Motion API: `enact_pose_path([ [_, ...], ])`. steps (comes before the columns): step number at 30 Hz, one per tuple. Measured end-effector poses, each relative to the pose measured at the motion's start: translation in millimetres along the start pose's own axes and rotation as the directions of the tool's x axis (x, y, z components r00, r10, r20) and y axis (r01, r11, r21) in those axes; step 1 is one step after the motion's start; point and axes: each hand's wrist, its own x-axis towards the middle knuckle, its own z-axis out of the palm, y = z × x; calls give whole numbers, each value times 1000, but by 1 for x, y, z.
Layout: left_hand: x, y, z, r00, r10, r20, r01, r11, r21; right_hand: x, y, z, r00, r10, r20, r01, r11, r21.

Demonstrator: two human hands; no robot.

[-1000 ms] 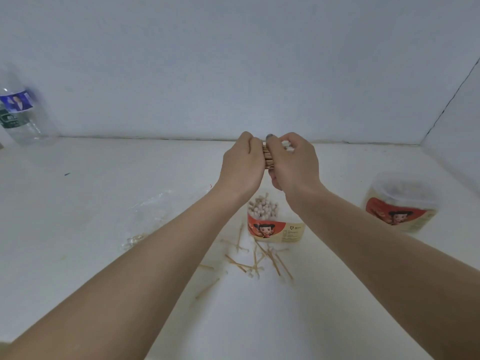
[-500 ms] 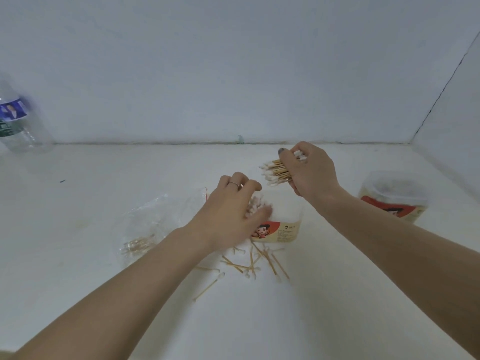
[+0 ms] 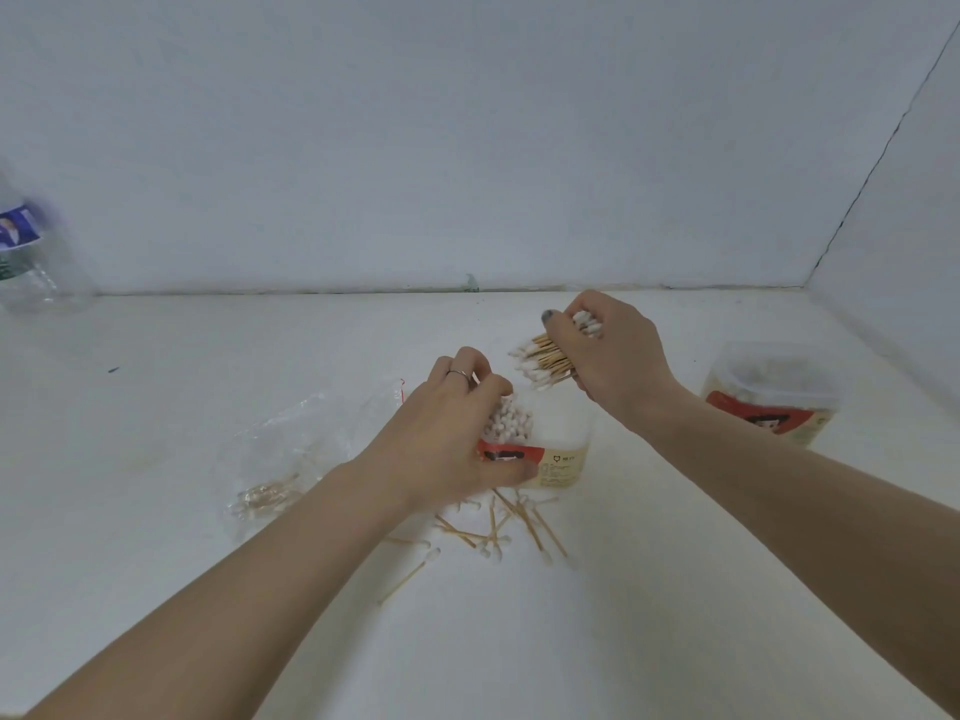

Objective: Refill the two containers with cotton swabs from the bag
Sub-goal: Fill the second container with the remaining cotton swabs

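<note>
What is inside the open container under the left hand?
The container holds upright swabs packed at its left side; the right side looks empty. The left hand covers the left wall, so swabs there and the floor can't be seen.

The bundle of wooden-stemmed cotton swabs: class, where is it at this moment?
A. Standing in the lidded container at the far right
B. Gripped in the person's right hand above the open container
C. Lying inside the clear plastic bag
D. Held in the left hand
B: the bundle of wooden-stemmed cotton swabs sits clamped in the right hand, raised over the open clear plastic container with the red label, which the left hand steadies.
</note>
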Motion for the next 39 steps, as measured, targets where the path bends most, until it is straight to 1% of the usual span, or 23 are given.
enact_pose_path([
  [2, 1, 0, 2, 1000, -15, -4, 15, 999, -48, -1, 2, 1, 1000, 4, 2, -4, 1000, -5],
  [5, 2, 1, 4, 997, -75, 6, 75, 984, -160, -2, 3, 3, 1000, 10, 11, -9, 1000, -27],
  [7, 3, 2, 4, 997, -78, 12, 79, 978, -194, -3, 3, 4, 1000, 13, 12, -13, 999, -29],
  [12, 4, -2, 1, 999, -8, 31, 11, 993, -119, 0, 5, 0, 997, 74, -14, -73, 996, 47],
  [18, 11, -4, -6, 996, 18, 88, -15, 999, -35, 0, 6, -1, 993, 118, -4, -117, 989, 89],
  [22, 14, -3, -12, 993, 9, 119, -9, 1000, -2, 0, 4, -1, 994, 105, 6, -105, 990, 90],
  [25, 16, -3, -13, 991, 46, 125, -55, 996, 68, 1, 3, 0, 998, 70, 3, -70, 997, 44],
  [27, 16, -6, -11, 985, 147, 91, -161, 971, 179, 1, 3, 0, 998, 57, -1, -57, 998, 28],
  [29, 16, -10, -7, 966, 256, 40, -257, 923, 287, 2, 4, 0, 998, 60, -5, -60, 998, 20],
  [31, 14, -14, -3, 950, 313, -18, -290, 898, 330, 3, 5, 0, 998, 68, -9, -68, 998, 11],
  [33, 13, -16, 1, 940, 339, -40, -303, 884, 357, 3, 6, -1, 997, 73, -7, -73, 997, 3],
  [36, 12, -17, 2, 940, 341, -18, -309, 872, 379, 3, 6, -1, 997, 79, -2, -79, 997, 2],
  [39, 15, -15, -2, 944, 329, -5, -306, 884, 354, 4, 5, 1, 997, 77, 1, -77, 997, 12],
])
